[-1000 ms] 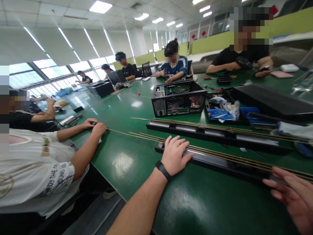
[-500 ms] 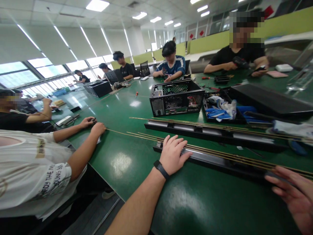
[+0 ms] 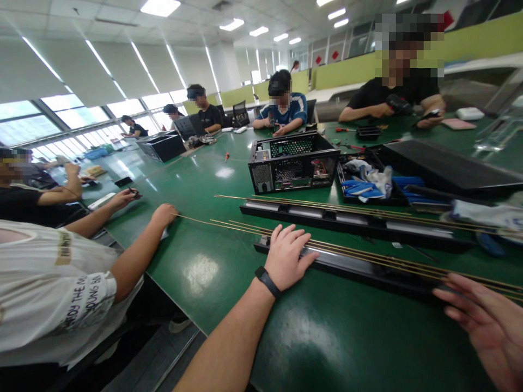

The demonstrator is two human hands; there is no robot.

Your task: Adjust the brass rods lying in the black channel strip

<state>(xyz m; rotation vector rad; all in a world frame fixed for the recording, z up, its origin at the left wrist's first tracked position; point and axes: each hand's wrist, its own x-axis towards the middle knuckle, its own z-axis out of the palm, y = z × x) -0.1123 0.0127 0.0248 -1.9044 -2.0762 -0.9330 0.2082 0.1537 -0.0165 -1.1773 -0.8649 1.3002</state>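
My left hand [image 3: 289, 256], with a dark band on the wrist, lies with fingers stretched over the near long black rail [image 3: 368, 275], palm down. Thin brass-coloured rods [image 3: 392, 258] run lengthwise along this rail and past its left end, partly hidden under my fingers. At the right edge, my right hand [image 3: 486, 316] is closed near the rail's right part, thumb side up, fingers curled; a dark thing seems to be between thumb and fingertips, too unclear to name. A second black rail [image 3: 351, 220] with more rods lies just behind, nearly parallel.
An open computer case [image 3: 292, 163] stands behind the rails. Right of it is a black tray [image 3: 370, 198] with blue-and-white gloves [image 3: 368, 182]. On the left, a co-worker's hand [image 3: 165, 213] is at a rod's far end. Other people sit around the green table [image 3: 200, 272].
The co-worker's far hand has moved left, away from the hand at the rod. My right hand has shifted slightly left and up; my left hand stays on the rail.
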